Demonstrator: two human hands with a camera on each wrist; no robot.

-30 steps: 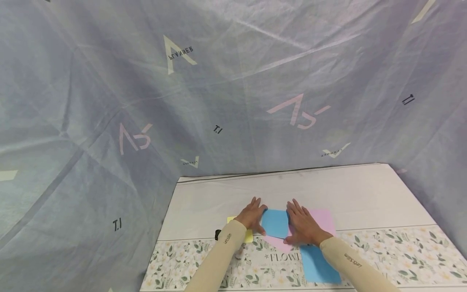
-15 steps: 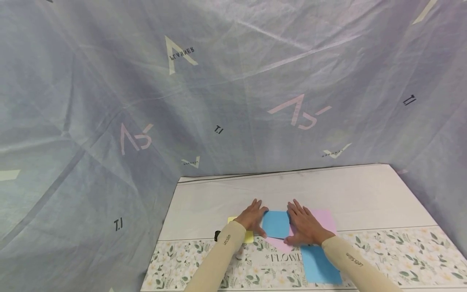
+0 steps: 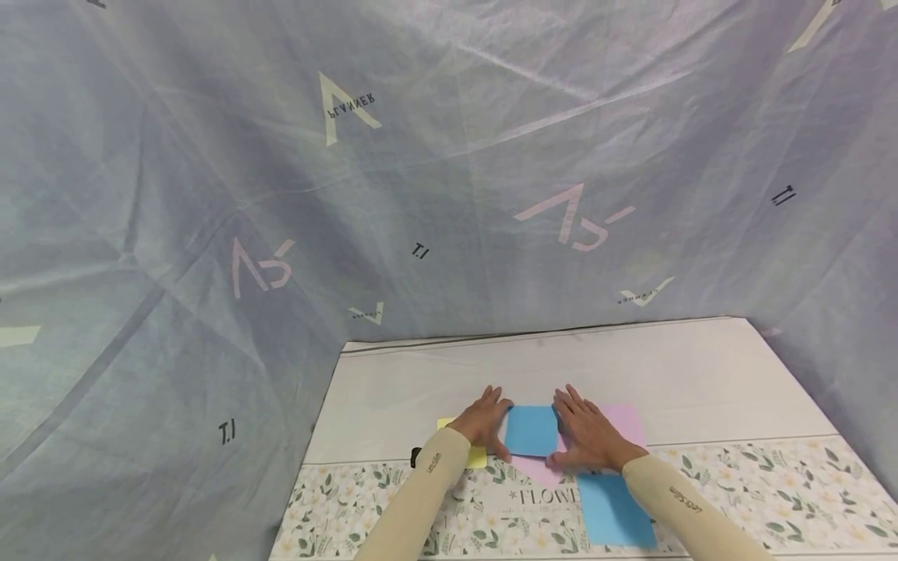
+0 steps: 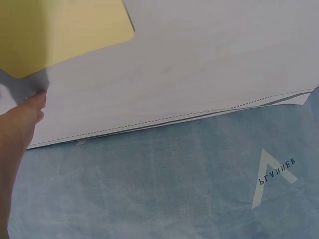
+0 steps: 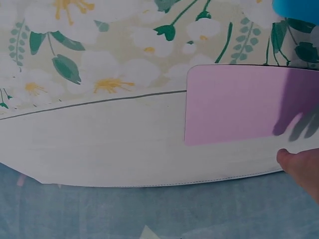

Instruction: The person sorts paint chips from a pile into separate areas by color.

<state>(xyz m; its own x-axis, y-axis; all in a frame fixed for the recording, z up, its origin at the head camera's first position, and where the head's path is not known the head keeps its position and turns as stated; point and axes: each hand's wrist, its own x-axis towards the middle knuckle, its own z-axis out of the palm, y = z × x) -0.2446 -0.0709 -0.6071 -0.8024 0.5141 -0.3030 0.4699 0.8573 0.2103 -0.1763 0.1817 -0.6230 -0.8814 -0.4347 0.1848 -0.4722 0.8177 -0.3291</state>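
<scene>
In the head view a small blue square of paper lies between the two hands. My left hand touches its left edge with thumb and forefinger spread apart. At its right edge is my right hand, fingers extended forward and thumb by the near corner. A pink sheet shows beyond the right hand, and a pink corner peeks out below the blue square. Partly under the left wrist lies a yellow sheet. Only part of each hand appears in its wrist view.
Another blue sheet lies near the right forearm. A small black object sits beside the left sleeve. The white table cover has a floral band in front, and a grey-blue fabric sheet hangs behind and at both sides.
</scene>
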